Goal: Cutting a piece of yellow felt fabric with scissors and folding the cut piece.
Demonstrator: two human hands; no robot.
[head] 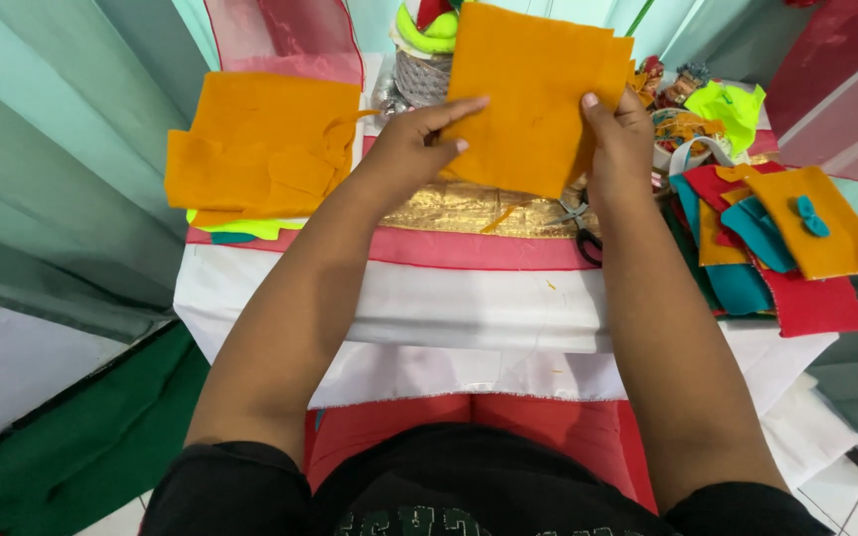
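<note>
Both forearms reach forward; left hand [411,149] and right hand [620,149] pinch opposite edges of an orange felt square [528,94], raised above the desk [469,308]. Scissors [584,236] lie just below the right hand.

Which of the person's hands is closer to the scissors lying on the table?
Right. The right hand grips the orange felt square almost directly above the scissors; the left hand holds the square's opposite edge, farther away.

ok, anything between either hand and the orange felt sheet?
No. The left hand and right hand both grip the orange felt sheet by its side edges, thumbs on its near face. Nothing visible lies between hands and sheet; the scissors lie below on the table.
</note>
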